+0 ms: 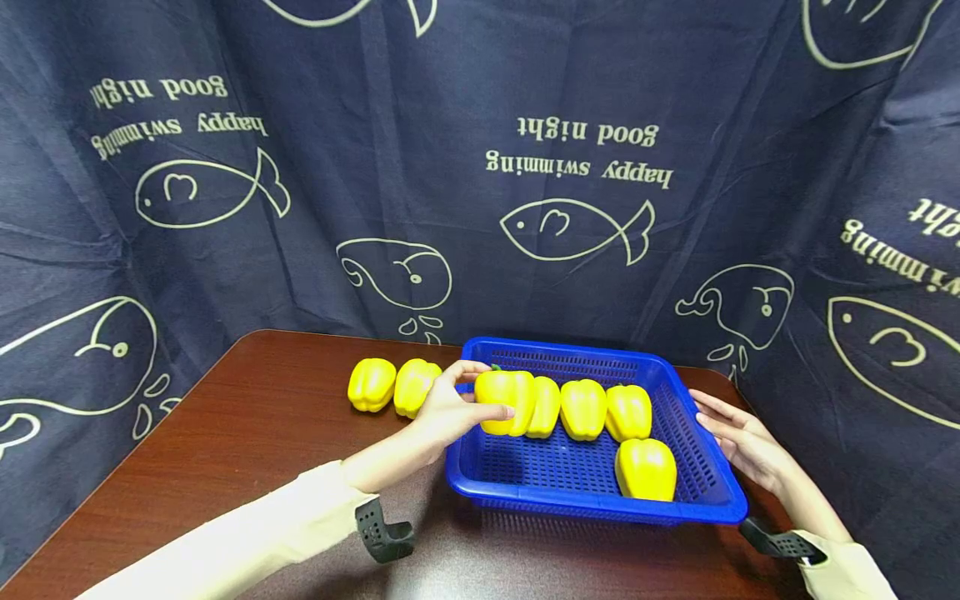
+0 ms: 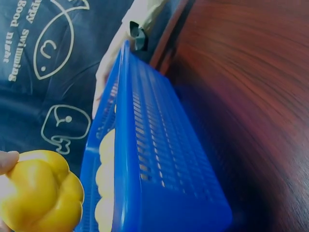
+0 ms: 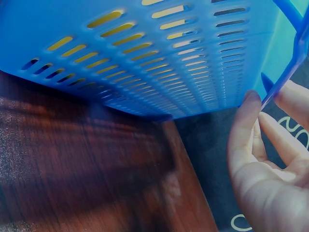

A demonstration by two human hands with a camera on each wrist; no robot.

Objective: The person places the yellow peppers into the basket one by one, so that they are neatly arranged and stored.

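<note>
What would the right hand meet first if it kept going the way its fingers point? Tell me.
The right hand points its straight fingers at the blue basket; it would meet the basket's right wall first, apparently touching it already. The yellow peppers lie beyond that wall.

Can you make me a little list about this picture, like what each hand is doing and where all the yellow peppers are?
left hand: holds a yellow pepper at the left rim of the blue basket
right hand: straight fingers touch the basket's right side
peppers lying in basket: four, three in a row at the back, one in front
peppers on table: two, left of the basket
table: dark brown wood
backdrop: dark blue cloth with fish and whale drawings
</note>
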